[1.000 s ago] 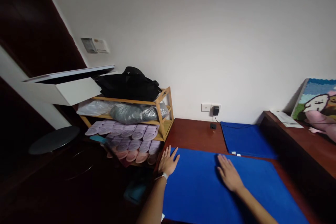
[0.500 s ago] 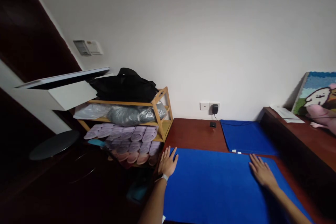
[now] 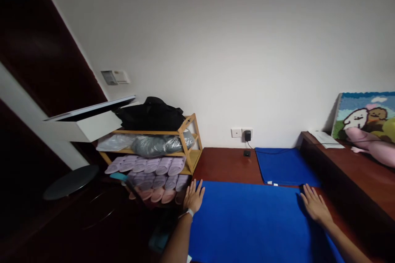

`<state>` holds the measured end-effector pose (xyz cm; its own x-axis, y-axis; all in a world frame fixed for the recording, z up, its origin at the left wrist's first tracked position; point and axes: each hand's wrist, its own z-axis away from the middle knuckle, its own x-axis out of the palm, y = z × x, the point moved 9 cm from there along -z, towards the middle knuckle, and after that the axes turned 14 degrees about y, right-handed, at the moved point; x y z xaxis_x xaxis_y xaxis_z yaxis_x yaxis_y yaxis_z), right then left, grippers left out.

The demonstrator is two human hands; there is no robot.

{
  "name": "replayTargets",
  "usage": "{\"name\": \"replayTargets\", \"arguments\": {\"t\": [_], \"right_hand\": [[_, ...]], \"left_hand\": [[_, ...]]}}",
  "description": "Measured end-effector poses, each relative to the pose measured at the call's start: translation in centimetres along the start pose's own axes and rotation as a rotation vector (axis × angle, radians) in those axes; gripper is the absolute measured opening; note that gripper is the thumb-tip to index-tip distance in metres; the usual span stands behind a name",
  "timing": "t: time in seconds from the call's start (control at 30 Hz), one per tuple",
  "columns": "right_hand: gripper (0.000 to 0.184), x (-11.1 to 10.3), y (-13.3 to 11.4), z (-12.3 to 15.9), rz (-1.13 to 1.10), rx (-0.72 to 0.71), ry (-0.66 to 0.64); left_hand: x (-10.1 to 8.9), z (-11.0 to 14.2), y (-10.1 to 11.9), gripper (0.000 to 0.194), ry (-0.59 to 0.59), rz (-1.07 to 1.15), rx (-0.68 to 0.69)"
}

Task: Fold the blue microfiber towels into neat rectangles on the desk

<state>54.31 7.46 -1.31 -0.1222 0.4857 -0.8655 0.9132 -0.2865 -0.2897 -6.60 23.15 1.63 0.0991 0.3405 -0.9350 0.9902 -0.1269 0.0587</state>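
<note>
A large blue cloth [image 3: 247, 218] lies spread flat on the reddish-brown wooden table [image 3: 226, 164]. My left hand [image 3: 193, 198], with a watch at the wrist, rests at the cloth's far left corner, fingers stretched out. At the far right corner is my right hand [image 3: 316, 205], its fingers extended and spread over the cloth's edge; whether it presses down or hovers slightly I cannot tell. Neither hand grips anything. Behind the large cloth, a smaller folded blue cloth [image 3: 285, 166] with white tags lies near the wall.
A wooden rack [image 3: 193, 144] at left holds a black bag [image 3: 151, 115], plastic-wrapped bundles and several slippers [image 3: 163, 166]. An open white box [image 3: 98, 125] juts out beside it. On the right, a raised ledge [image 3: 339, 160] bears a pink plush toy [image 3: 375, 148] and a picture [image 3: 364, 115]. A charger [image 3: 247, 135] hangs in the wall socket.
My right hand has shifted outward to the right, towards the cloth's edge. My left hand stays at the left corner. The view has tilted up and turned slightly right.
</note>
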Motion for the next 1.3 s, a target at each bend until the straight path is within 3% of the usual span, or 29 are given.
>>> {"name": "replayTargets", "arguments": {"t": [0.1,0.27,0.37,0.47,0.57,0.67,0.73,0.8,0.97,1.07,1.17,1.3], "right_hand": [[0.078,-1.1,-6.4,2.3,-0.033,-0.023,0.036],[0.071,-0.2,-25.1,9.8,-0.266,-0.282,-0.181],[0.076,0.9,-34.1,13.4,-0.347,-0.349,-0.349],[0.075,1.8,-39.3,15.1,-0.37,-0.375,-0.431],[0.073,2.5,-40.4,16.0,-0.339,-0.402,-0.459],[0.072,2.7,-37.3,16.0,-0.305,-0.387,-0.424],[0.072,2.5,-32.5,15.6,-0.271,-0.328,-0.367],[0.072,2.1,-25.7,15.1,-0.212,-0.244,-0.286],[0.08,0.2,-4.6,14.5,0.004,-0.015,-0.132],[0.074,-1.5,4.7,14.4,0.014,0.056,-0.071],[0.073,-2.8,8.8,14.3,-0.001,0.071,-0.033],[0.074,-3.0,9.0,14.4,0.018,0.07,-0.019]], "left_hand": [[-1.3,2.7,0.3,0.056,0.005,0.034,0.033],[-2.4,10.0,0.6,0.053,0.051,0.103,0.117],[-2.8,13.4,-0.1,0.054,0.069,0.101,0.129],[-2.9,14.8,-0.7,0.055,0.055,0.1,0.146],[-3.1,14.8,-0.9,0.055,0.054,0.108,0.144],[-3.1,14.5,-0.8,0.055,0.043,0.12,0.133],[-3.0,14.4,-0.7,0.056,0.031,0.125,0.126],[-3.0,14.3,-0.7,0.056,0.027,0.127,0.124],[-2.9,14.1,-0.7,0.057,0.031,0.121,0.132],[-2.8,14.0,-0.7,0.057,0.021,0.111,0.134],[-2.7,13.9,-0.6,0.058,0.02,0.092,0.139],[-2.8,13.8,-0.8,0.057,0.027,0.075,0.149]]}}
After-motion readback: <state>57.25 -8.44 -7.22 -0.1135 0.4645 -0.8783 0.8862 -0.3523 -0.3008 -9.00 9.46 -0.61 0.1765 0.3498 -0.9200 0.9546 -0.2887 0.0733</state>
